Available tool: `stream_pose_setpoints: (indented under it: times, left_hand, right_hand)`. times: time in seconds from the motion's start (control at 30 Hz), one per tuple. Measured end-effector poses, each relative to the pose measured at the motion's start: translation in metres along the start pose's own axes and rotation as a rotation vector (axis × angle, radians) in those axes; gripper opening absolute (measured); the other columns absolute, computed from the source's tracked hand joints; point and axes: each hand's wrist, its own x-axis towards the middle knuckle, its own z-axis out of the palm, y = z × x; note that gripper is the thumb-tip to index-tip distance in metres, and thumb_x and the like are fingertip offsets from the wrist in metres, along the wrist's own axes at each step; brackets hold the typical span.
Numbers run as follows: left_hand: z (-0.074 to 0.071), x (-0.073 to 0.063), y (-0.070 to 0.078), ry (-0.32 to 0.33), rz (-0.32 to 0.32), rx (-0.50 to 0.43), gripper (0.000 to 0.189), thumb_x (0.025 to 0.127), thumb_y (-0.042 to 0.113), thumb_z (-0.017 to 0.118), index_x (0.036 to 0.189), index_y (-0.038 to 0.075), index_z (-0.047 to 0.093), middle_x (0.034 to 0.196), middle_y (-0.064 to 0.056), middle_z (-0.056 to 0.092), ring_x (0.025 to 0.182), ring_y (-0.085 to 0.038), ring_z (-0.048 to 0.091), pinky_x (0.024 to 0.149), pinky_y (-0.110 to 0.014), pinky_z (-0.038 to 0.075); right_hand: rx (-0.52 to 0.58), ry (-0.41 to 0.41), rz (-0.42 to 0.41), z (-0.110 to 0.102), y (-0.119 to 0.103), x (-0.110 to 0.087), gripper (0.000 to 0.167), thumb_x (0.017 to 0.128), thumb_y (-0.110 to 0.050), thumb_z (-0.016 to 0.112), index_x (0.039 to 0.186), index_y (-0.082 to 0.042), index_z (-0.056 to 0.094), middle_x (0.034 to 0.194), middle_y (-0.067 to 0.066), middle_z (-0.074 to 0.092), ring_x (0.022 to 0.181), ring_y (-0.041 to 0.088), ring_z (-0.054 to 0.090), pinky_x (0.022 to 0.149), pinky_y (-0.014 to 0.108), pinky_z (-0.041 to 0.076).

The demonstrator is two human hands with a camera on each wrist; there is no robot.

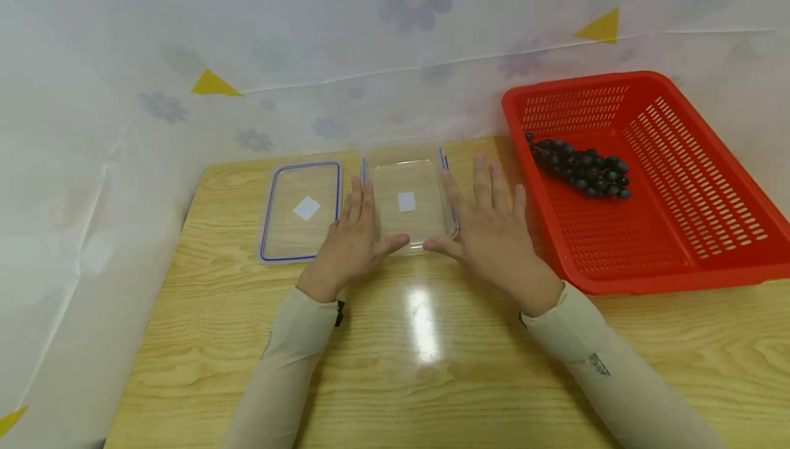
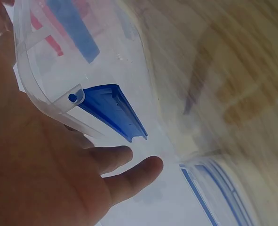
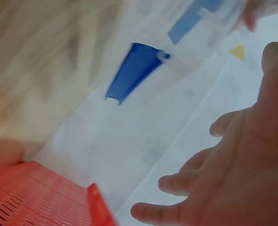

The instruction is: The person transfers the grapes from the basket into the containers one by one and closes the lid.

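Note:
A clear plastic food container (image 1: 401, 178) with blue side clips and a small white square in it stands near the back of the table. My left hand (image 1: 348, 240) is along its left side, fingers straight and thumb pointing inward over the front. In the left wrist view a blue clip (image 2: 113, 110) hangs folded out past the fingertips. On the other side, my right hand (image 1: 496, 247) has its fingers spread, and the right wrist view shows a gap between it and the container's other blue clip (image 3: 136, 70). Neither hand grips anything.
A clear lid (image 1: 296, 236) with a blue seal lies left of the container, partly behind my left hand. To the right, a red slotted basket (image 1: 570, 267) holds a bunch of dark grapes (image 1: 583, 168). Flower-patterned sheeting (image 1: 345, 44) rises behind the wooden table (image 1: 382, 380).

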Motion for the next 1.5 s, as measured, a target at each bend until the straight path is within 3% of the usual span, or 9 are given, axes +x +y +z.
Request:
stream_pose_setpoints:
  times: [0.17, 0.43, 0.7, 0.83, 1.07, 1.27, 1.5]
  left_hand:
    - [0.0, 0.001, 0.001, -0.026, -0.021, -0.025, 0.11, 0.097, 0.065, 0.052, 0.158, 0.003, -0.016, 0.159, -0.009, -0.033, 0.151, -0.04, -0.006, 0.11, -0.071, 0.02]
    - [-0.002, 0.001, 0.001, -0.049, -0.037, -0.029, 0.112, 0.095, 0.073, 0.045, 0.158, 0.004, -0.016, 0.161, -0.008, -0.03, 0.152, -0.034, -0.005, 0.11, -0.068, 0.023]
    - [-0.001, 0.002, -0.001, -0.039, -0.022, -0.016, 0.111, 0.096, 0.071, 0.046, 0.158, 0.002, -0.015, 0.163, -0.014, -0.024, 0.151, -0.038, 0.004, 0.11, -0.066, 0.028]
    - [-0.001, 0.003, -0.001, -0.042, -0.022, -0.023, 0.111, 0.097, 0.07, 0.047, 0.158, 0.002, -0.015, 0.163, -0.012, -0.026, 0.151, -0.037, 0.004, 0.11, -0.065, 0.028]
    - [-0.001, 0.002, 0.0, -0.05, -0.025, -0.039, 0.109, 0.098, 0.067, 0.048, 0.157, 0.005, -0.019, 0.161, -0.01, -0.029, 0.151, -0.037, 0.003, 0.112, -0.063, 0.027]
    - [0.001, 0.003, -0.001, -0.04, -0.005, -0.023, 0.11, 0.097, 0.071, 0.045, 0.158, 0.0, -0.015, 0.161, -0.013, -0.028, 0.15, -0.039, 0.005, 0.112, -0.061, 0.028]
    - [0.003, 0.005, -0.001, -0.036, 0.0, -0.042, 0.109, 0.098, 0.068, 0.047, 0.157, 0.002, -0.016, 0.162, -0.015, -0.026, 0.15, -0.04, 0.01, 0.113, -0.057, 0.029]
  right_hand:
    - [-0.01, 0.023, -0.018, -0.013, -0.007, -0.007, 0.107, 0.086, -0.075, 0.059, 0.165, -0.022, 0.008, 0.164, 0.026, -0.012, 0.15, 0.042, -0.011, 0.111, 0.074, 0.007]
    - [0.038, -0.016, -0.021, -0.052, -0.014, -0.024, 0.107, 0.089, -0.074, 0.056, 0.165, -0.021, 0.004, 0.164, 0.019, -0.021, 0.15, 0.038, -0.015, 0.112, 0.072, 0.006]
    - [-0.005, -0.047, -0.067, -0.092, -0.001, -0.03, 0.11, 0.092, -0.071, 0.055, 0.162, -0.016, -0.01, 0.163, 0.014, -0.024, 0.15, 0.035, -0.015, 0.112, 0.072, 0.006]
    - [-0.006, -0.06, -0.085, -0.111, 0.016, -0.028, 0.108, 0.095, -0.066, 0.056, 0.161, -0.016, -0.013, 0.164, 0.015, -0.023, 0.15, 0.036, -0.015, 0.112, 0.072, 0.003]
    - [0.041, -0.064, -0.102, -0.13, 0.054, -0.013, 0.099, 0.098, -0.054, 0.062, 0.164, -0.016, -0.002, 0.166, 0.014, -0.018, 0.151, 0.042, -0.008, 0.114, 0.069, 0.0]
    - [0.079, -0.089, -0.062, -0.134, 0.093, 0.001, 0.09, 0.102, -0.044, 0.059, 0.164, -0.02, -0.001, 0.167, 0.016, -0.013, 0.15, 0.048, -0.001, 0.112, 0.071, 0.004]
    - [0.091, -0.217, 0.017, -0.124, 0.151, 0.017, 0.093, 0.102, -0.049, 0.056, 0.163, -0.018, -0.008, 0.164, 0.018, -0.022, 0.145, 0.057, -0.001, 0.106, 0.076, 0.012]
